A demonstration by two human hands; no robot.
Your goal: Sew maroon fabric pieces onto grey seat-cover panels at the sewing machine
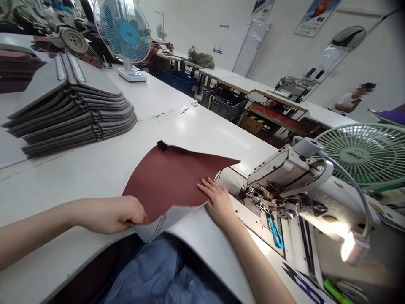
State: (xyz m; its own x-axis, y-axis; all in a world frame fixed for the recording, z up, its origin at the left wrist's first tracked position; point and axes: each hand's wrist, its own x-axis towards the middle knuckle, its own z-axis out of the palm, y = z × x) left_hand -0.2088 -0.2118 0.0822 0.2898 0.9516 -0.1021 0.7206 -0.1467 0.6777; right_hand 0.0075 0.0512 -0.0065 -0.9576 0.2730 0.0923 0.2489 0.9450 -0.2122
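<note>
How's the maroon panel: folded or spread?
Mostly spread: the maroon panel shows a broad face between left hand and right hand. Whether its pale near edge is folded, can't tell.

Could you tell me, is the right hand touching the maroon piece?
Touching. The head view shows the right hand with its fingers laid on the maroon piece near its edge.

panel on table | stack at left | sewing machine at right | desk fan behind stack
</note>
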